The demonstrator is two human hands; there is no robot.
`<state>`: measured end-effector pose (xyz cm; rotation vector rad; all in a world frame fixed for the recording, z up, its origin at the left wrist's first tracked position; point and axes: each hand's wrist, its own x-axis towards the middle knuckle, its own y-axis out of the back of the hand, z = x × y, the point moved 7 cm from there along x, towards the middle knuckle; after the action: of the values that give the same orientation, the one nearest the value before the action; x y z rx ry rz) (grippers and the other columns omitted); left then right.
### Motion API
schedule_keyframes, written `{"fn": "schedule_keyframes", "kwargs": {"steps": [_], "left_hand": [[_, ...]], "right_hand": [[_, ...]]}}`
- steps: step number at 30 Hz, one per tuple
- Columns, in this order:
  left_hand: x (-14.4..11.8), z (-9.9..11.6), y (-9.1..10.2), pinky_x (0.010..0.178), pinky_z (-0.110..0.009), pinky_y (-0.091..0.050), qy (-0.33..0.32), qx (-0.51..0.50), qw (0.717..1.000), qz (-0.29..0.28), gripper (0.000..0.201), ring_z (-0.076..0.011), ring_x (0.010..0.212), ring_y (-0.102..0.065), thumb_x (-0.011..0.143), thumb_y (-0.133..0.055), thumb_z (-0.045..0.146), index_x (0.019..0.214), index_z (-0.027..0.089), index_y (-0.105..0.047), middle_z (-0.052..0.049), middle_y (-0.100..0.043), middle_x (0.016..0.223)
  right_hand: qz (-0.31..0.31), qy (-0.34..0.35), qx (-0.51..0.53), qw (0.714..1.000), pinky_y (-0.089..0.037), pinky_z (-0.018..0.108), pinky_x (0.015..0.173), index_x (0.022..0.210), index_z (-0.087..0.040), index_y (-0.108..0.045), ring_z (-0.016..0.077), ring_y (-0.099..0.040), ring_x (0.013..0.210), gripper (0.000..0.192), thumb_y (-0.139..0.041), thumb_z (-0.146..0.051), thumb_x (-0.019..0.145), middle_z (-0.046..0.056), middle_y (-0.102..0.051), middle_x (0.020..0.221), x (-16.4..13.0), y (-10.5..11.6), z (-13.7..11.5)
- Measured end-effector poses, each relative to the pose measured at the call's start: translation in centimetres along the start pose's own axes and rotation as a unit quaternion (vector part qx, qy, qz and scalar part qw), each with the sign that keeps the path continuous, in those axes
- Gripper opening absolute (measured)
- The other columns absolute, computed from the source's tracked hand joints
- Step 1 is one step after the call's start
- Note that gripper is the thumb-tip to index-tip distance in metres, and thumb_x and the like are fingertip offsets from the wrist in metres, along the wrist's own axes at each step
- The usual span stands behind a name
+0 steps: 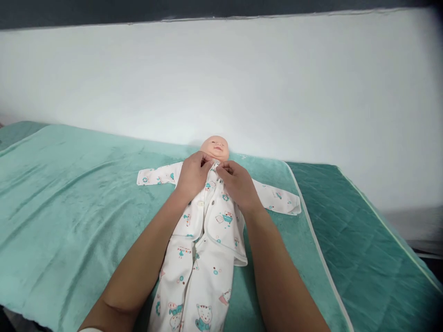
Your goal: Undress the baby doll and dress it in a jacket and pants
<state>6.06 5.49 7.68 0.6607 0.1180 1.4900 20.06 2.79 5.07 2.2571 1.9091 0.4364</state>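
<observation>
A baby doll (215, 146) lies on its back, dressed in a white printed baby jacket (223, 216) and matching trousers (207, 281). Both jacket sleeves stretch out to the sides. At the collar, just below the doll's chin, my left hand (194, 173) pinches the left front edge of the jacket. My right hand (238, 182) pinches the other front edge close beside it. Below my hands the two jacket fronts hang slightly apart, with small snap buttons showing along the edge. My fingertips partly hide the collar.
A light green blanket (86, 212) with a white border lies under the doll, its surface wrinkled on the left. To the right is a darker green quilted cover (360, 240). A white wall (221, 78) rises right behind the doll's head.
</observation>
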Motion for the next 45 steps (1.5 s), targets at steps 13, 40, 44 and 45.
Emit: {"fn": "schedule_keyframes", "kwargs": {"steps": [13, 40, 44, 45], "left_hand": [[0.2, -0.7, -0.2, 0.076, -0.030, -0.048, 0.012, -0.025, 0.999, -0.026, 0.011, -0.0163, 0.079, -0.065, 0.088, -0.056, 0.024, 0.085, 0.019, -0.065, -0.002, -0.072, 0.086], [0.2, -1.7, -0.2, 0.070, -0.026, -0.046, 0.062, -0.127, 0.989, -0.032, 0.016, -0.0145, 0.077, -0.063, 0.079, -0.068, 0.032, 0.078, 0.016, -0.068, -0.003, -0.072, 0.084], [0.1, -1.3, -0.2, 0.069, -0.027, -0.047, 0.071, -0.100, 0.991, -0.042, 0.020, -0.0161, 0.080, -0.065, 0.076, -0.071, 0.035, 0.082, 0.017, -0.067, -0.004, -0.073, 0.086], [0.1, -1.2, -0.3, 0.070, -0.027, -0.047, 0.075, -0.094, 0.992, -0.047, 0.018, -0.0161, 0.080, -0.066, 0.075, -0.072, 0.032, 0.083, 0.017, -0.066, -0.004, -0.073, 0.086]], "right_hand": [[0.033, -0.019, 0.154, 0.987, -0.050, 0.034, 0.078, 0.087, -0.022, -0.074, 0.0199, -0.064, 0.082, 0.023, -0.064, -0.041, 0.078, 0.001, -0.072, 0.086, 0.5, -0.4, 1.9], [-0.102, 0.010, 0.060, 0.993, -0.036, 0.024, 0.052, 0.101, -0.023, -0.055, 0.0108, -0.050, 0.063, 0.031, -0.070, -0.035, 0.078, -0.006, -0.055, 0.075, -0.4, -1.2, -0.3], [-0.102, 0.027, -0.006, 0.994, -0.039, 0.026, 0.057, 0.101, -0.023, -0.058, 0.0112, -0.051, 0.063, 0.024, -0.067, -0.030, 0.079, -0.006, -0.054, 0.074, -0.6, -1.2, -0.7], [-0.104, 0.029, -0.017, 0.994, -0.039, 0.026, 0.058, 0.101, -0.023, -0.059, 0.0113, -0.051, 0.064, 0.023, -0.066, -0.029, 0.079, -0.006, -0.054, 0.073, -0.6, -1.3, -0.8]]}}
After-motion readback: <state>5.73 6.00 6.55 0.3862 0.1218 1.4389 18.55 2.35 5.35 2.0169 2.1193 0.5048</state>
